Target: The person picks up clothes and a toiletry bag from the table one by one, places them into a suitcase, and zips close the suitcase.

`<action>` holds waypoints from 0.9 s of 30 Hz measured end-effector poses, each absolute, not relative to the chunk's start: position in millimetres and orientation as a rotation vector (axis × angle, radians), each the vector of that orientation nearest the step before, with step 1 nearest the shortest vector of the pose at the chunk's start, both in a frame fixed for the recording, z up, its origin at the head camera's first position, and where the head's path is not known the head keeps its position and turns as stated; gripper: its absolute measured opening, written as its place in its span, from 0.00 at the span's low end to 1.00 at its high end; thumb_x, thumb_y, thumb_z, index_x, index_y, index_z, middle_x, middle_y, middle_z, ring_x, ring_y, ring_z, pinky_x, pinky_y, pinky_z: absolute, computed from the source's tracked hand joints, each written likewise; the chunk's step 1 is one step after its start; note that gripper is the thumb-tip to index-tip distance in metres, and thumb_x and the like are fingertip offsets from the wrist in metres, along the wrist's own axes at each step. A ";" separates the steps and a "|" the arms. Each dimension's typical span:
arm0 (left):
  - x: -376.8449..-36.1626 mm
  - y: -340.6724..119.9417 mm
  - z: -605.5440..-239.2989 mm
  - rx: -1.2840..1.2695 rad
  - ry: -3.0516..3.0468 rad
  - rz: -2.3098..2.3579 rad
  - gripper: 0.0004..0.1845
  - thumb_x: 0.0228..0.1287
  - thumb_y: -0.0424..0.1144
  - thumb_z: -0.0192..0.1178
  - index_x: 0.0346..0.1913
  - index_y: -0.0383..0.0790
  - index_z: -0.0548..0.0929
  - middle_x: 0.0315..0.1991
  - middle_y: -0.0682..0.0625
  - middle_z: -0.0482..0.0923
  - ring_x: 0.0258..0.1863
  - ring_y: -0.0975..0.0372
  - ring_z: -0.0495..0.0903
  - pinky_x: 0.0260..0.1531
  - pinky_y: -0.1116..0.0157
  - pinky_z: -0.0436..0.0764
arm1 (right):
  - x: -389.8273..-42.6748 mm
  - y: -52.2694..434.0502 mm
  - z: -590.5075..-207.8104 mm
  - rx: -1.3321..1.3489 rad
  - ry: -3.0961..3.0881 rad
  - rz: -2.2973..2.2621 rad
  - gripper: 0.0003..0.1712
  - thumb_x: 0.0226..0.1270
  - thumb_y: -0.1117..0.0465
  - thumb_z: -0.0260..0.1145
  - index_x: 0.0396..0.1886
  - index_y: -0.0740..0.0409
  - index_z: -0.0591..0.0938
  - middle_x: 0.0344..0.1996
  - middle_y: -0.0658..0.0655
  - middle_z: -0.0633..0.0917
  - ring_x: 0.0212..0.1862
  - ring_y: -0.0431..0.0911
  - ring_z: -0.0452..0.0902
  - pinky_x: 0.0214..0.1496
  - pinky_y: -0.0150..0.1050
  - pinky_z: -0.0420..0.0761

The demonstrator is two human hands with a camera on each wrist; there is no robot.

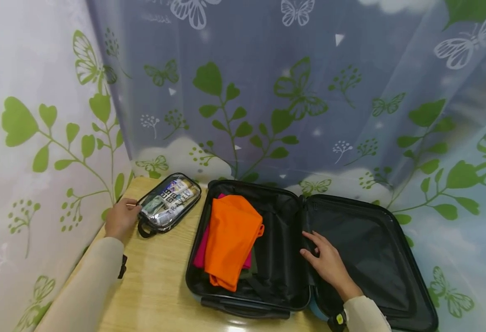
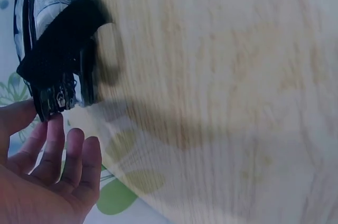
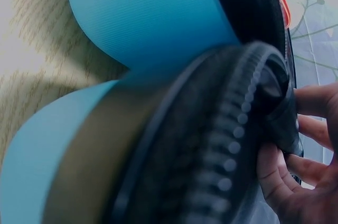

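Note:
My left hand [image 1: 122,219] pinches the near left end of a clear toiletry pouch [image 1: 170,203] with black trim and TRAVEL lettering. Small bottles and packets show through its plastic. In the left wrist view, thumb and fingertips meet at the pouch's end, beside its black strap loop [image 2: 63,42]. An open suitcase [image 1: 282,258] with black lining lies to the right. Inside its left half, folded orange clothing [image 1: 232,237] sits on top of magenta clothing [image 1: 201,251]. Over the hinge side, my right hand [image 1: 330,260] has loosely extended fingers, with fingertips at the black lining.
The suitcase's blue shell [image 3: 153,12] and zipper edge [image 3: 237,134] show in the right wrist view. Its lid [image 1: 363,249] lies folded out to the right. A wooden table [image 1: 155,281] lies underneath. Curtains [image 1: 243,92] printed with leaves and butterflies hang behind and at both sides.

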State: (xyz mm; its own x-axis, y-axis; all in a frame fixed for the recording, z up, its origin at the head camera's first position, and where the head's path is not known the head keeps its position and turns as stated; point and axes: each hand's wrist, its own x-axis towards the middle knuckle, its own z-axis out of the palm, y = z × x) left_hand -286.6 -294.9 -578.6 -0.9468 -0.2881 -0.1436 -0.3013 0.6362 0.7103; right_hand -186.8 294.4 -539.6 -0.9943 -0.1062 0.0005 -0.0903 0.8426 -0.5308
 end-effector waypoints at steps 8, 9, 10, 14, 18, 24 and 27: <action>-280.6 -295.4 -585.1 -0.327 2.842 1.150 0.28 0.83 0.44 0.57 0.76 0.30 0.74 0.62 0.28 0.84 0.58 0.36 0.84 0.54 0.40 0.82 | -187.3 296.1 -541.4 -0.158 3.009 -0.848 0.34 0.80 0.56 0.71 0.81 0.55 0.75 0.81 0.74 0.68 0.45 0.47 0.75 0.51 0.51 0.77; -278.9 -296.5 -587.2 -0.316 2.825 1.171 0.28 0.83 0.44 0.57 0.76 0.30 0.73 0.61 0.27 0.83 0.58 0.36 0.84 0.54 0.40 0.82 | -187.5 295.9 -542.0 -0.160 3.007 -0.849 0.34 0.80 0.56 0.71 0.81 0.55 0.75 0.81 0.74 0.68 0.45 0.47 0.75 0.52 0.51 0.77; -277.1 -297.7 -589.5 -0.310 2.806 1.192 0.28 0.83 0.44 0.58 0.75 0.29 0.73 0.62 0.27 0.83 0.58 0.36 0.84 0.54 0.41 0.82 | -187.7 295.6 -542.6 -0.164 3.004 -0.850 0.34 0.80 0.56 0.71 0.81 0.55 0.75 0.81 0.74 0.68 0.45 0.47 0.75 0.52 0.52 0.77; -271.9 -301.5 -597.6 -0.285 2.713 1.299 0.28 0.82 0.43 0.60 0.74 0.29 0.72 0.61 0.27 0.81 0.58 0.38 0.82 0.55 0.46 0.81 | -188.1 295.0 -543.5 -0.163 3.001 -0.848 0.34 0.80 0.56 0.71 0.81 0.55 0.75 0.81 0.74 0.68 0.46 0.48 0.76 0.52 0.52 0.78; -269.1 -303.4 -599.4 -0.250 2.659 1.357 0.27 0.79 0.41 0.63 0.70 0.27 0.73 0.59 0.27 0.81 0.58 0.40 0.80 0.55 0.51 0.79 | -187.9 295.2 -543.1 -0.160 3.006 -0.848 0.34 0.80 0.56 0.71 0.80 0.56 0.75 0.81 0.75 0.68 0.47 0.49 0.77 0.52 0.53 0.78; -264.0 -310.3 -599.0 -0.164 2.597 1.334 0.25 0.77 0.37 0.66 0.64 0.22 0.71 0.57 0.27 0.78 0.57 0.40 0.78 0.50 0.59 0.80 | -187.9 295.6 -544.4 -0.163 3.004 -0.844 0.34 0.80 0.54 0.72 0.81 0.54 0.75 0.81 0.73 0.68 0.48 0.48 0.77 0.53 0.53 0.78; -262.7 -312.9 -599.8 -0.136 2.543 1.342 0.26 0.76 0.37 0.66 0.63 0.21 0.70 0.56 0.29 0.77 0.56 0.43 0.78 0.46 0.63 0.78 | -187.8 295.6 -544.7 -0.154 2.999 -0.847 0.35 0.80 0.53 0.71 0.81 0.54 0.75 0.81 0.73 0.68 0.49 0.49 0.77 0.53 0.53 0.78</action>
State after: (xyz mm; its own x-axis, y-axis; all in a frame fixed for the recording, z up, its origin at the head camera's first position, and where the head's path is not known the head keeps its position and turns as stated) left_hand -262.7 -312.9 -599.8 -0.9611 0.0394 -0.2734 -0.2035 0.5684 0.7972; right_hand -187.8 295.6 -544.7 -0.9949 -0.1008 0.0057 -0.0889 0.8479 -0.5227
